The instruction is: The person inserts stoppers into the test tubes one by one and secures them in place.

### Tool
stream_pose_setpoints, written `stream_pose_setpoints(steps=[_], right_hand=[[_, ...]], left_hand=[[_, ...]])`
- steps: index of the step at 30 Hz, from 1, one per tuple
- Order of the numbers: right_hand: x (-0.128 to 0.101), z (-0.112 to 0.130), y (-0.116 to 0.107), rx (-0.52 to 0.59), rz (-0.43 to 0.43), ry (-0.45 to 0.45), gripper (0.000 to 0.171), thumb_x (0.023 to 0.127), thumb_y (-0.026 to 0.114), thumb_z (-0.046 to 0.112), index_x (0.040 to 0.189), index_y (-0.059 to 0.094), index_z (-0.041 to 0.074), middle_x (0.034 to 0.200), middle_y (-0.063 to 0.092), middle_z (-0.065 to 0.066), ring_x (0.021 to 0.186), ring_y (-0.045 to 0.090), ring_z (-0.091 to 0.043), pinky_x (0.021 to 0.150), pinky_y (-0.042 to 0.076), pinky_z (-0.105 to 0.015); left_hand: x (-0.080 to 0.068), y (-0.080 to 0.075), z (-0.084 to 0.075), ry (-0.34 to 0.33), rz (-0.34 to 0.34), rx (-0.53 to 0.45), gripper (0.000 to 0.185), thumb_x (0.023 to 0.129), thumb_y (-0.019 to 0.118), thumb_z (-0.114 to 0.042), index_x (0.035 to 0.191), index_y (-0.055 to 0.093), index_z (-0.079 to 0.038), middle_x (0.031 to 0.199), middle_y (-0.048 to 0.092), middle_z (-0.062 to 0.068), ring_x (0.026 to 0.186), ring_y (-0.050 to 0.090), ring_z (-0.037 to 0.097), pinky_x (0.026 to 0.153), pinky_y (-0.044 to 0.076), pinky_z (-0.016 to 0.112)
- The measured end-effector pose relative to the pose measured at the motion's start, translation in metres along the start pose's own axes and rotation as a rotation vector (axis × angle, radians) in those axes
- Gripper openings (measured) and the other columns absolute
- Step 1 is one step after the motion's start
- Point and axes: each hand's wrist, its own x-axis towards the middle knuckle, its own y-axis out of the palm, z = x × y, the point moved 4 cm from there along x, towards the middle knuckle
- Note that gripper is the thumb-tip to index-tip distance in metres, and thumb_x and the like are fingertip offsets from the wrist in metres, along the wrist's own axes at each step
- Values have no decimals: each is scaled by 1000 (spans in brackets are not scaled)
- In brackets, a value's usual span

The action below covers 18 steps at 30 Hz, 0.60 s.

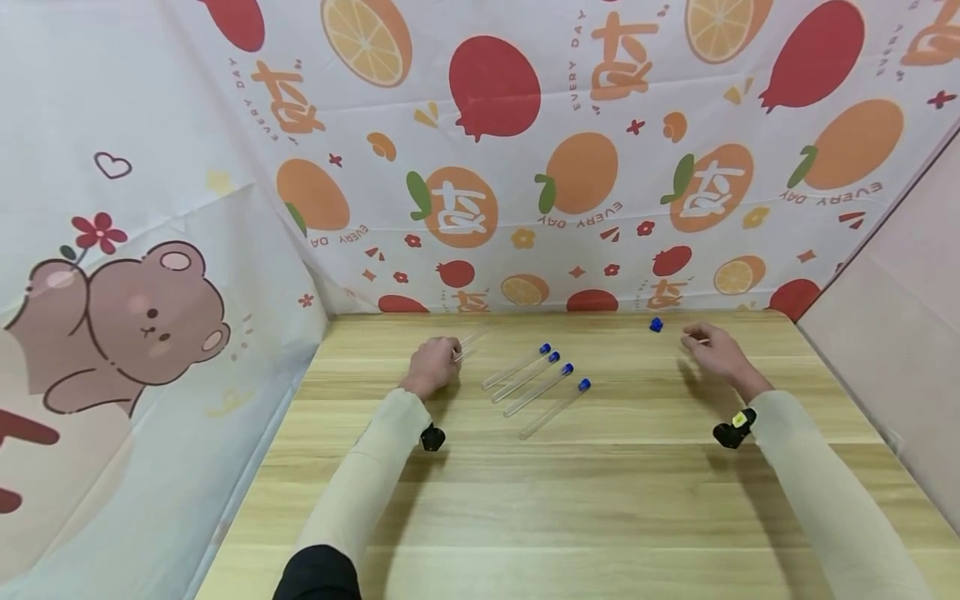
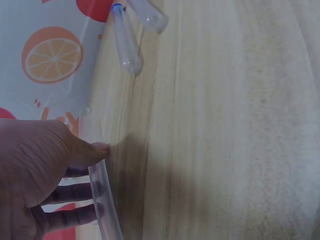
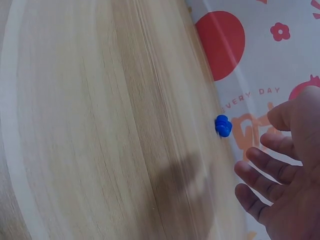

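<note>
My left hand (image 1: 433,365) pinches a clear test tube (image 2: 106,202) between thumb and fingers, at the left of the table. No cap shows on the visible part of this tube. To its right, several clear test tubes with blue caps (image 1: 567,368) lie slanted side by side, capped ends toward the back right. Over the right side of the table, my right hand (image 1: 712,350) has its fingers loosely bent and apart, with nothing in them. A small cluster of blue caps (image 3: 223,126) lies just beyond its fingertips, near the back edge.
The pale wooden table (image 1: 585,500) meets a fruit-printed cloth (image 1: 517,167) along its back edge. A cloth with a bear print (image 1: 150,325) hangs on the left, and a plain light wall (image 1: 907,275) stands on the right.
</note>
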Motion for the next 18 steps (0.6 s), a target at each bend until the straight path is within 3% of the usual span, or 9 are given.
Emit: stream_pose_setpoints(steps=[10, 18], right_hand=[[9, -2, 1, -15, 1, -8, 53, 108, 42, 27, 146, 41, -9, 142, 48, -35, 131, 47, -52, 106, 46, -62], [25, 5, 7, -85, 25, -28, 50, 107, 44, 20, 147, 40, -10, 143, 45, -38, 129, 49, -54, 105, 47, -63]], left_hand=[[-2, 0, -6, -9, 30, 63, 29, 97, 65, -9, 125, 69, -7, 116, 73, 15, 96, 69, 32, 78, 60, 48], [-3, 0, -8, -4, 40, 61, 24, 96, 64, -5, 119, 70, -6, 111, 73, 15, 88, 64, 25, 73, 57, 43]])
